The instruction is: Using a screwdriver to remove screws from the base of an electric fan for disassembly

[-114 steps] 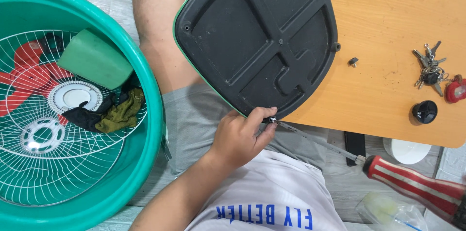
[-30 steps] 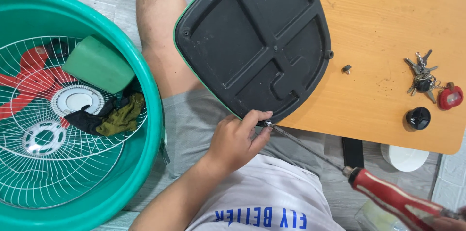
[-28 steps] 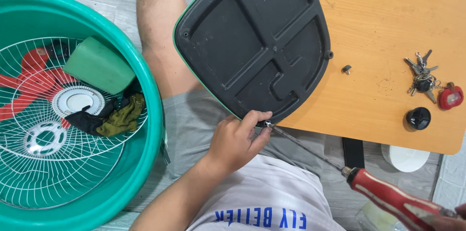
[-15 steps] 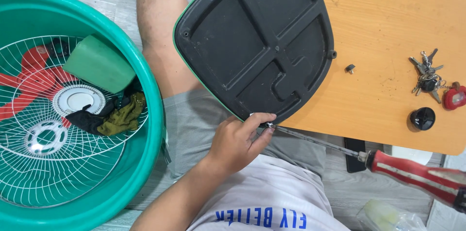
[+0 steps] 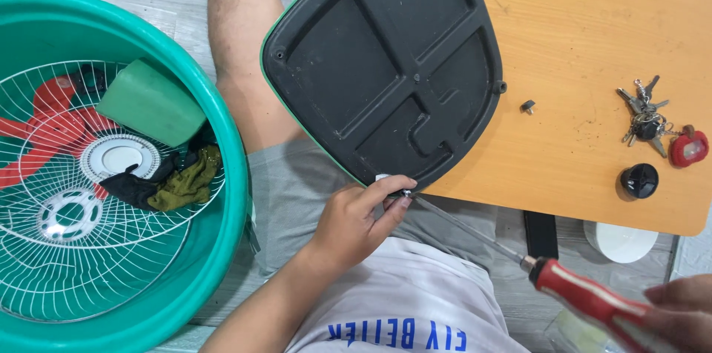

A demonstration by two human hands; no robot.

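Lettering in blue runs across the white shirt (image 5: 400, 316) at the bottom edge; no packages or signs show elsewhere. The black base plate (image 5: 386, 64) lies underside up, overhanging the near edge of the orange worktop (image 5: 586, 34). The left hand (image 5: 356, 219) reaches up from below, its fingers pinched around the tip of the screwdriver (image 5: 571, 297) at the plate's near rim. The right hand (image 5: 678, 316), at the lower right corner, grips the red handle. Keys (image 5: 645, 116) and a black knob (image 5: 638, 181) lie to the right. A green basin (image 5: 222, 145) holds a white fan grille (image 5: 67, 242).
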